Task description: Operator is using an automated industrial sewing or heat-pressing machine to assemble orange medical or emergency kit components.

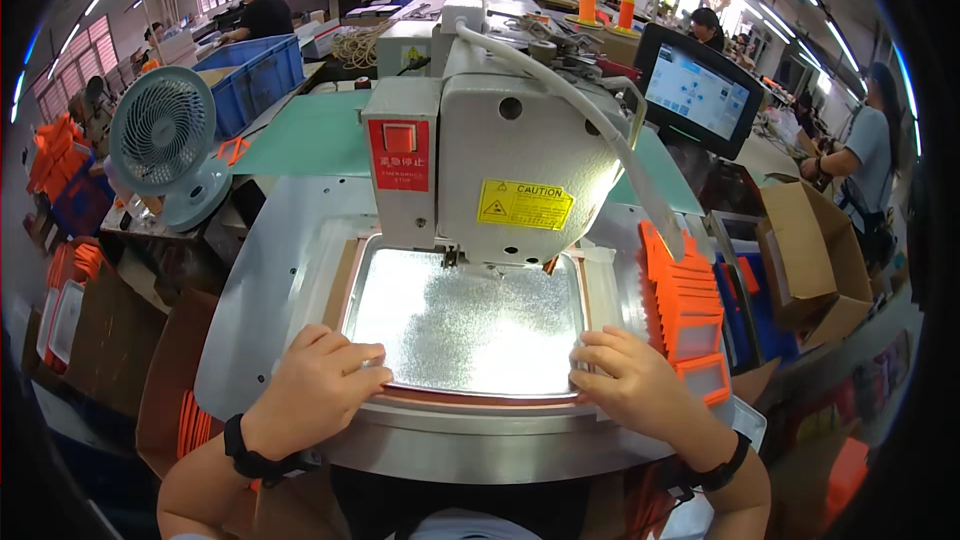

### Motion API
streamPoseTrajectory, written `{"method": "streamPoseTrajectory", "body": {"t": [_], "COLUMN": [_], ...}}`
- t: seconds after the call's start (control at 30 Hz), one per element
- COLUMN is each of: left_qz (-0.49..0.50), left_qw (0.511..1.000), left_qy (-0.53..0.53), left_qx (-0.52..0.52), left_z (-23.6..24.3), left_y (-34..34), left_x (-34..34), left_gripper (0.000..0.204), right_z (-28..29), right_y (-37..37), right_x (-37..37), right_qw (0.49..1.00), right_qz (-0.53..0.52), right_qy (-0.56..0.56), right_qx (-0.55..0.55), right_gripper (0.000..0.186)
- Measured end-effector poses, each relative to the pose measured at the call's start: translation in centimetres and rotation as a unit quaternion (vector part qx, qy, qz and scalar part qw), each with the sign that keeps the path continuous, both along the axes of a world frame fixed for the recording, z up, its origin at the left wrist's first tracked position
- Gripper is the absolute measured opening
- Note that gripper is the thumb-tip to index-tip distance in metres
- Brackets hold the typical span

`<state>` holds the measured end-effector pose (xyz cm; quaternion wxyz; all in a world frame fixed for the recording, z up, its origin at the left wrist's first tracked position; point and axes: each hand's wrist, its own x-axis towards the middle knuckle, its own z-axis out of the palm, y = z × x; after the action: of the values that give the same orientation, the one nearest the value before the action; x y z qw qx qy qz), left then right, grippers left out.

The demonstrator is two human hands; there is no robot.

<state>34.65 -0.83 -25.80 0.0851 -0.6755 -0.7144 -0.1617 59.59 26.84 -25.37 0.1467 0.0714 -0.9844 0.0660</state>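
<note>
A shiny silver sheet in a rimmed rectangular frame (470,320) lies on the metal bed (250,320) under the head of a grey sewing machine (510,140), which has a red button panel and a yellow sticker. My left hand (325,385) grips the sheet's frame at the near left corner, fingers curled on the rim. Opposite it, my right hand (630,385) holds the near right corner the same way. Right of the bed lies a row of stacked orange pieces (680,295).
A fan (162,135) and blue crate (260,80) stand at left. A screen (697,90) and open cardboard box (810,250) are at right. More boxes with orange pieces (185,420) flank me. Co-workers (255,15) (865,155) are at work behind the machine and at right.
</note>
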Motion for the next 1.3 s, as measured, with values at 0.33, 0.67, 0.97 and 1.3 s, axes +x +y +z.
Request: {"method": "streamPoseTrajectory", "body": {"t": [0.33,0.67,0.97,1.3], "left_qz": [0.012,-0.093,-0.167,-0.143], "left_qw": [1.0,0.975,0.946,0.924], "left_qy": [-0.019,0.016,0.009,-0.081], "left_qx": [0.013,-0.201,-0.278,-0.345], "left_z": [-0.6,2.3,1.8,2.3], "left_y": [0.3,4.4,12.1,13.8], "left_x": [0.5,-2.5,-6.0,-5.3], "left_gripper": [0.014,0.022,0.089,0.129], "right_z": [1.2,1.0,1.6,0.3], "right_y": [-0.4,-1.1,-1.4,-0.8], "right_x": [-0.3,-0.3,-0.7,-0.6], "right_qw": [0.997,0.996,0.997,0.999], "right_qz": [-0.006,-0.038,-0.026,-0.01], "right_qy": [-0.066,-0.071,-0.06,-0.036], "right_qx": [-0.028,-0.032,-0.039,-0.013], "right_gripper": [0.027,0.031,0.027,0.021]}}
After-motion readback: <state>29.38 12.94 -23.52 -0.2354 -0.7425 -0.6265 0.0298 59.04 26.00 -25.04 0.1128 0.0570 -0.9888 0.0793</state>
